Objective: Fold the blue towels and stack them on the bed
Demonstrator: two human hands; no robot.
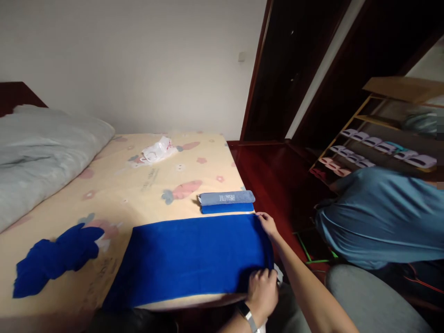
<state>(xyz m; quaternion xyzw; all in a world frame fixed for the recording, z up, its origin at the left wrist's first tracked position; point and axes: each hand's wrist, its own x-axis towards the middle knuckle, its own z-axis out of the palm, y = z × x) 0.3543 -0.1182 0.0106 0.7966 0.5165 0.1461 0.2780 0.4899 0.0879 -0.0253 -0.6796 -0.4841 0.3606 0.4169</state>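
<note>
We count one spread towel, one crumpled towel lower left, two folded towels mid-frame, one plastic bag.

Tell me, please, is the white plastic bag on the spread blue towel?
No, the white plastic bag lies on the bed sheet, far beyond the blue towel.

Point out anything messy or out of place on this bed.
Two things: a dark blue cloth lies crumpled at the left, unlike the folded towels and the flat blue towel; a crumpled white plastic bag sits near the far edge.
</note>
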